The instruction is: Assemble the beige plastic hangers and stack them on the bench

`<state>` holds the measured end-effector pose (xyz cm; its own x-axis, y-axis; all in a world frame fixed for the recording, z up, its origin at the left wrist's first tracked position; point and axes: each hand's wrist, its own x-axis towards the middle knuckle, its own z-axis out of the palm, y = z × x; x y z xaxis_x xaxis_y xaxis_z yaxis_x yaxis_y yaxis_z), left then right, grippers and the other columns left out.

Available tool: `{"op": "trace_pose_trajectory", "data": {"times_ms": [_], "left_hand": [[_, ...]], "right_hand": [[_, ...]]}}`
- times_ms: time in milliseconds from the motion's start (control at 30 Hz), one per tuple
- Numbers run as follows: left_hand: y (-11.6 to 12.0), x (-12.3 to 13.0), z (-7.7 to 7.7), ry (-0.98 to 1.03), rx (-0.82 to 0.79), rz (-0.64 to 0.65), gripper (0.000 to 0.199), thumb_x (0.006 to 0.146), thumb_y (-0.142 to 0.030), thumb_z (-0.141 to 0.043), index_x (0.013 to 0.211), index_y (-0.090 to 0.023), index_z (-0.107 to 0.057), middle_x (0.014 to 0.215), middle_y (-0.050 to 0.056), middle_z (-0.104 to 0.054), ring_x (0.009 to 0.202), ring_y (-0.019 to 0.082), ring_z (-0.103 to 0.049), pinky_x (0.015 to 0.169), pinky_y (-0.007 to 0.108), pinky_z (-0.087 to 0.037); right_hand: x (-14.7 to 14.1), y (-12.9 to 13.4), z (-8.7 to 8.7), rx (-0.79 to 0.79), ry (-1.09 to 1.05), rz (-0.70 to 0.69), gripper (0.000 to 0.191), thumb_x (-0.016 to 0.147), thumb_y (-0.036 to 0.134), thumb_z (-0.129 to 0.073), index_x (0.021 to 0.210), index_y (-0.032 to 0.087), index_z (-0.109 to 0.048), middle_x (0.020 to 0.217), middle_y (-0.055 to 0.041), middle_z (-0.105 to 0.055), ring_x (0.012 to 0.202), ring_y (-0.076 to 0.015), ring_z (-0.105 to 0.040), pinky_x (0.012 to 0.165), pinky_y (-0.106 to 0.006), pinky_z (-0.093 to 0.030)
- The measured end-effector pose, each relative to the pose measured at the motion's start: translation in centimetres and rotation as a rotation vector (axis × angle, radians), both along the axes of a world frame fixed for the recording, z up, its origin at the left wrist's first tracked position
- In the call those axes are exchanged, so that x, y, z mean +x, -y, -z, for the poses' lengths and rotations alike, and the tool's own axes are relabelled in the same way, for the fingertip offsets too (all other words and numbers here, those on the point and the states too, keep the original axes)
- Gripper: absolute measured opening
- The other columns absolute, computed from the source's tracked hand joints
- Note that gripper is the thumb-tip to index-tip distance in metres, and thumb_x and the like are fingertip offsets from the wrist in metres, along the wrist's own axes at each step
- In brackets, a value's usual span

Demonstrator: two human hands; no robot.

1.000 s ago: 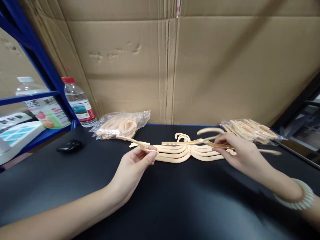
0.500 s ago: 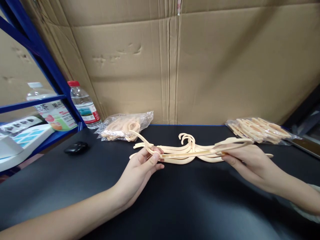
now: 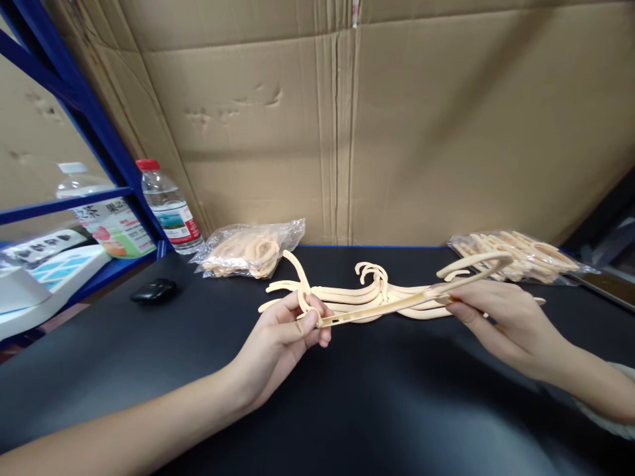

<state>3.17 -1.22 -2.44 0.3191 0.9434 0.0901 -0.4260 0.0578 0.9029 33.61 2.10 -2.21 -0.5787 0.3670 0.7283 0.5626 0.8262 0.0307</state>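
Observation:
Between both hands hangs a cream plastic hanger, its long bar tilted up toward the right. My left hand pinches the bar's left end, where a curved piece sticks up. At the other end, my right hand is closed around the part beside a curved loop. Behind the held hanger, several cream hangers lie on the black table, their hooks pointing to the back.
Clear bags of cream parts lie at the back left and back right. A black mouse, a water bottle and a blue shelf frame stand left. Cardboard rises behind the table.
The held hanger has tilted, its left end lower and its right loop higher and turned. The curved piece at my left hand now points more upright. Both hands keep their grip.

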Motion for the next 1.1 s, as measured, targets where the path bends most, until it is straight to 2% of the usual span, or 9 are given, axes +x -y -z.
{"op": "trace_pose_trajectory", "data": {"times_ms": [267,433,633,833,967,1100], "left_hand": [[0.0,0.0,-0.2,-0.034,-0.011,-0.023,0.024,0.071,-0.027,-0.082,0.07,-0.014,-0.061,0.072,-0.001,-0.051,0.064,0.01,-0.049,0.063,0.02,-0.04],[-0.3,-0.1,-0.2,-0.044,0.012,-0.048,0.023,0.071,-0.023,-0.081,0.069,-0.015,-0.06,0.068,-0.002,-0.05,0.062,0.01,-0.047,0.061,0.02,-0.037],[-0.3,0.0,0.3,-0.083,-0.004,-0.143,0.024,0.072,-0.023,-0.08,0.07,-0.015,-0.057,0.068,-0.003,-0.049,0.059,0.008,-0.046,0.057,0.019,-0.035],[-0.2,0.1,0.3,-0.085,0.004,-0.2,0.024,0.07,-0.021,-0.081,0.07,-0.015,-0.057,0.069,-0.004,-0.052,0.058,0.007,-0.049,0.057,0.018,-0.039],[0.0,0.1,0.4,-0.067,-0.041,-0.234,0.027,0.066,-0.021,-0.084,0.069,-0.015,-0.058,0.07,-0.002,-0.059,0.06,0.009,-0.054,0.059,0.018,-0.044],[-0.1,0.2,0.5,-0.04,-0.074,-0.251,0.027,0.064,-0.021,-0.086,0.069,-0.014,-0.061,0.072,0.0,-0.063,0.061,0.009,-0.057,0.063,0.019,-0.049]], "right_hand": [[-0.3,0.4,0.1,-0.006,0.01,0.005,0.018,0.093,0.01,-0.049,0.105,0.019,-0.058,0.089,-0.0049,-0.071,0.079,-0.0192,-0.068,0.067,-0.029,-0.053],[-0.6,0.6,0.3,-0.006,0.027,-0.008,0.017,0.092,0.01,-0.048,0.102,0.02,-0.058,0.084,-0.0041,-0.07,0.076,-0.0198,-0.068,0.061,-0.029,-0.051],[-1.2,1.0,1.0,-0.04,-0.021,-0.01,0.018,0.093,0.01,-0.048,0.107,0.018,-0.058,0.096,-0.0071,-0.07,0.089,-0.0201,-0.068,0.079,-0.029,-0.054],[-1.5,1.4,0.9,-0.103,-0.041,0.041,0.016,0.095,0.013,-0.047,0.107,0.019,-0.057,0.1,-0.006,-0.07,0.09,-0.0176,-0.068,0.08,-0.025,-0.053],[-1.8,1.7,0.6,-0.183,-0.073,0.056,0.014,0.096,0.015,-0.047,0.105,0.021,-0.056,0.1,-0.0046,-0.069,0.088,-0.0164,-0.067,0.074,-0.023,-0.052],[-2.0,1.9,0.3,-0.298,-0.103,0.059,0.011,0.097,0.019,-0.045,0.1,0.022,-0.056,0.089,-0.0027,-0.067,0.077,-0.0155,-0.065,0.063,-0.023,-0.048]]}}
